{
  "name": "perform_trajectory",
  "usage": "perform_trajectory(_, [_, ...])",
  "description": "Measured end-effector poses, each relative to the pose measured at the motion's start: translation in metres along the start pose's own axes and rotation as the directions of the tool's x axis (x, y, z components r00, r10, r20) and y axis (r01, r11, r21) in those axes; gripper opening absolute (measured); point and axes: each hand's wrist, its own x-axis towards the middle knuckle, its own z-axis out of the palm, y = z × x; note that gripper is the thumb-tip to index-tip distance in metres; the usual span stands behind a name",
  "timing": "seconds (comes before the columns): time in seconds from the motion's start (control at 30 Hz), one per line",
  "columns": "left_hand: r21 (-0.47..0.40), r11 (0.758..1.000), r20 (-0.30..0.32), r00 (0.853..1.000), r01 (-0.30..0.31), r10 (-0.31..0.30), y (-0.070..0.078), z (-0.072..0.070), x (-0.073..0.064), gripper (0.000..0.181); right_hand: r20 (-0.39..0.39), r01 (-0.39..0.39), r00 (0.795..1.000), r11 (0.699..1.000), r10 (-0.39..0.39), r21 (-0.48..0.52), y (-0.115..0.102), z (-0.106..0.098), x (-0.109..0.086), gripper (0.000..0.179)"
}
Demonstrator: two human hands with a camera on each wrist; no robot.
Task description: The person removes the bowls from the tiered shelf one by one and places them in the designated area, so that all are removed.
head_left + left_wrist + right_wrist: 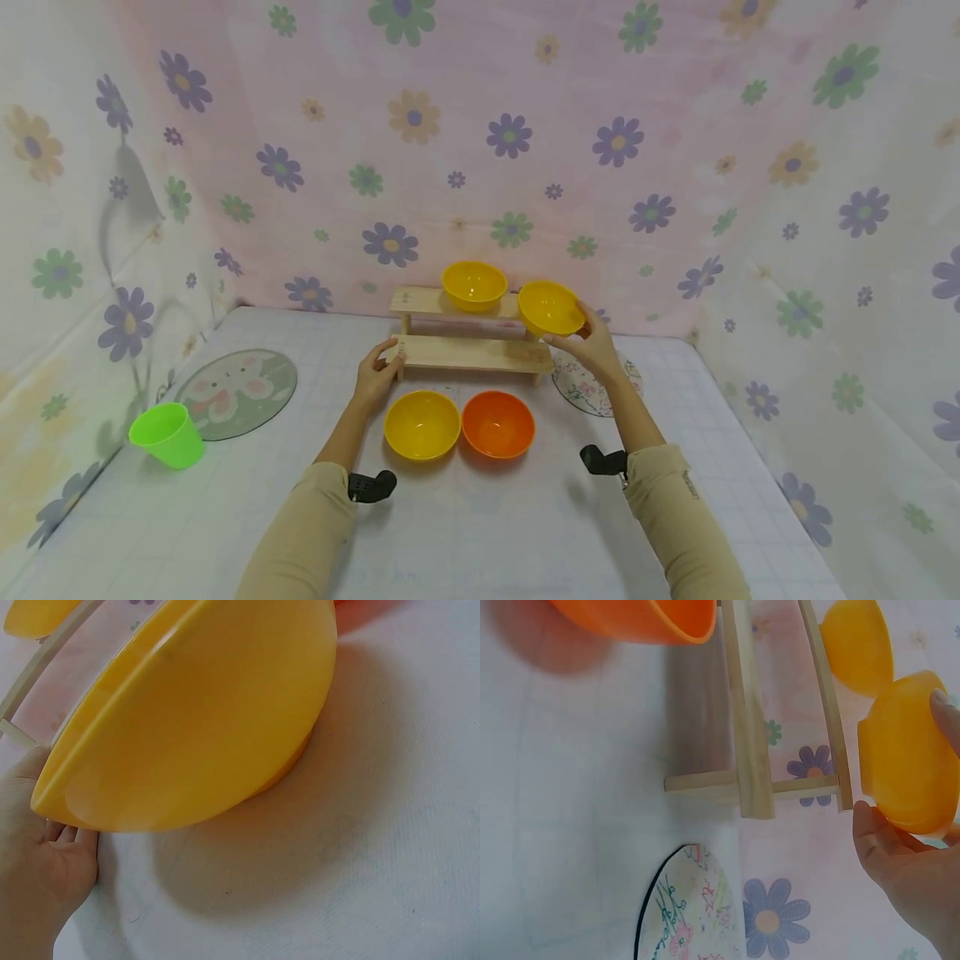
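A two-tier wooden rack point(472, 353) stands at the back of the table. My left hand point(377, 377) grips the left end of its lower shelf, thumb on top. On the upper shelf sits one yellow bowl point(474, 287). My right hand point(596, 342) holds another yellow bowl point(909, 754) by its side, at the right end of the upper shelf; in the right wrist view a small gap shows between its base and the shelf. In front of the rack, a third yellow bowl point(202, 720) and an orange bowl point(498, 425) stand side by side on the table.
A bright green cup point(168, 435) stands at the left, beside a round green placemat point(238, 393) with a rabbit pattern. Right of the rack lies a round floral placemat point(588, 385), partly under my right arm. Flowered cloth walls point(465, 192) enclose the table.
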Motion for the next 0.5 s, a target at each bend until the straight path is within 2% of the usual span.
perform_trajectory(0.07, [-0.012, 1.0, 0.005, 1.0, 0.004, -0.004, 0.007, 0.0, -0.004, 0.047, 0.013, -0.001, 1.0, 1.0, 0.001, 0.002, -0.009, 0.0, -0.009, 0.086])
perform_trajectory(0.2, [-0.035, 0.999, 0.015, 1.0, 0.012, -0.011, 0.011, -0.002, -0.006, 0.049, 0.031, 0.001, 1.0, 1.0, -0.001, 0.014, -0.022, -0.001, -0.026, 0.084])
perform_trajectory(0.27, [-0.029, 1.0, 0.012, 1.0, 0.01, -0.01, 0.007, -0.002, -0.003, 0.049, 0.036, 0.021, 0.999, 1.0, -0.022, 0.018, -0.018, -0.002, -0.031, 0.083])
perform_trajectory(0.4, [0.006, 1.0, -0.007, 1.0, -0.006, 0.006, 0.0, 0.0, 0.001, 0.049, 0.037, 0.029, 0.999, 0.999, -0.031, 0.035, 0.004, -0.005, -0.036, 0.085])
perform_trajectory(0.5, [0.006, 1.0, -0.012, 1.0, -0.014, 0.014, 0.0, 0.001, 0.0, 0.048, 0.019, 0.012, 1.0, 1.0, -0.012, 0.01, 0.021, -0.006, -0.041, 0.086])
